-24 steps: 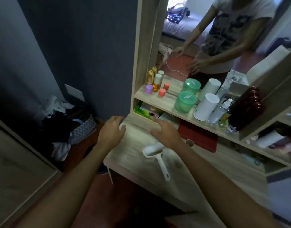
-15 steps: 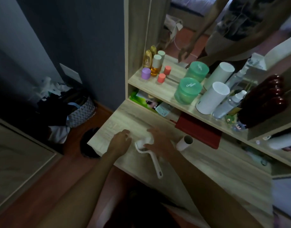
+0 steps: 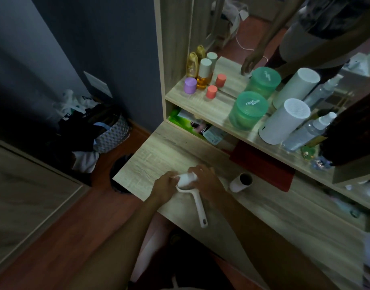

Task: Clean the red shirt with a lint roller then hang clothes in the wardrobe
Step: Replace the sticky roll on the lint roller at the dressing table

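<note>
Both hands meet at the roller (image 3: 187,181) head on the desk (image 3: 146,155). The left hand (image 3: 164,188), at its 9 o'clock, pinches the end; the right hand (image 3: 207,183), at 3 o'clock, curls over the drum, probably steadying it to peel a sheet. The handle trails toward 5 o'clock. A spare tube (image 3: 240,182) lies further toward 3. No red shirt is identifiable.
</note>
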Available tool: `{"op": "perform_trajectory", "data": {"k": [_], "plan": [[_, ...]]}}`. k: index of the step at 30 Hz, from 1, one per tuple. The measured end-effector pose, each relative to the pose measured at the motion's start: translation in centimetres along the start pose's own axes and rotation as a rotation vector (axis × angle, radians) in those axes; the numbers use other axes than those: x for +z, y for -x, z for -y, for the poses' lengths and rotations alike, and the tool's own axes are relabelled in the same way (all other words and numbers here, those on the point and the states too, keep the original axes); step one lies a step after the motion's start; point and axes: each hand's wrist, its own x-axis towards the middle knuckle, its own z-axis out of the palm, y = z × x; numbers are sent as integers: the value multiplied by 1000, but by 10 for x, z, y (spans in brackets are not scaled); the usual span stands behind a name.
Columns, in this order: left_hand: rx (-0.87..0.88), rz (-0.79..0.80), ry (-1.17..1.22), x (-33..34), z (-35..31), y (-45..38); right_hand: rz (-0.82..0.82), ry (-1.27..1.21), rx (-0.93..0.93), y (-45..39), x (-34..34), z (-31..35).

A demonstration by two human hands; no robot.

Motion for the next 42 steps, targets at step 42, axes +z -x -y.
{"op": "perform_trajectory", "data": {"k": [42], "plan": [[317, -198, -292, -44, -52, -38, -260, 119, -92, -19, -35, 49]]}}
